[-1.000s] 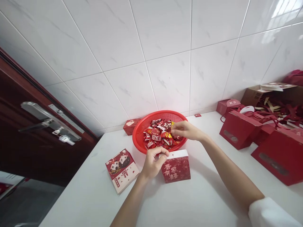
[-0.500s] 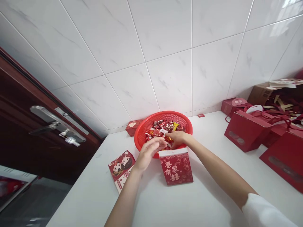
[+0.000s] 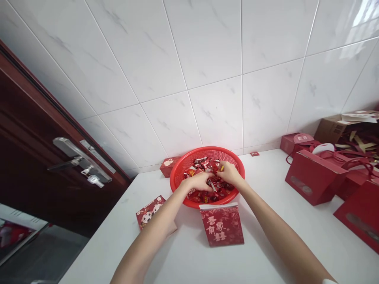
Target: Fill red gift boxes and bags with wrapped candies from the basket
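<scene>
In the head view, both hands are in a red basket [image 3: 242, 170] of wrapped sweets [image 3: 203, 196]. The left hand [image 3: 199, 181] lies on the sweets with its thumb and fingers apart. The right hand [image 3: 230, 172] bends down beside a yellow wrapper [image 3: 222, 168] (whether its fingertips pinch anything, I cannot tell). A red box [image 3: 222, 227] with white writing stands on the table [image 3: 263, 185] just before the basket; the left forearm partly covers another box [image 3: 149, 211].

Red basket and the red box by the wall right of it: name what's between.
The head view shows a small flat red piece between basket and box.
</scene>
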Demonstrator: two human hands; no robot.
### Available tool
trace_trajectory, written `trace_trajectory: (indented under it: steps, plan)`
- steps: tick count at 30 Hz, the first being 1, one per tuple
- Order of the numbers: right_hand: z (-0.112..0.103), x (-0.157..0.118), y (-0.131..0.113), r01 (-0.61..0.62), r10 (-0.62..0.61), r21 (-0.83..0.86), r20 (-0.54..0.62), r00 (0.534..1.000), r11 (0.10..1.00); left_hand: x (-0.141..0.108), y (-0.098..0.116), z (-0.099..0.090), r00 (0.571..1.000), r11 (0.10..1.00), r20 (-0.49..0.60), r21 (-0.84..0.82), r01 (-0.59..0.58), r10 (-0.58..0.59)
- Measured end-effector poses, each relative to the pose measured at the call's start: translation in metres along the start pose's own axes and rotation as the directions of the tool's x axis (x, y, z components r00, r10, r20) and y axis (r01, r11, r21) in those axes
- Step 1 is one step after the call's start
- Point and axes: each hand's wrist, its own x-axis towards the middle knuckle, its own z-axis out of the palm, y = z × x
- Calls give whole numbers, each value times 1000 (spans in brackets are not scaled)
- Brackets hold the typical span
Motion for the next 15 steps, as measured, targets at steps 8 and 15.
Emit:
trace_trajectory:
  steps: [8, 15]
  plan:
    - [-2, 7, 5, -25, 87, 341, -169, 982, 940, 11, 11, 18, 993, 941, 21, 322, 103, -115]
    - [0, 10, 8, 62, 25, 490, -169, 985, 869, 14, 15, 21, 988, 919, 37, 373, 127, -152]
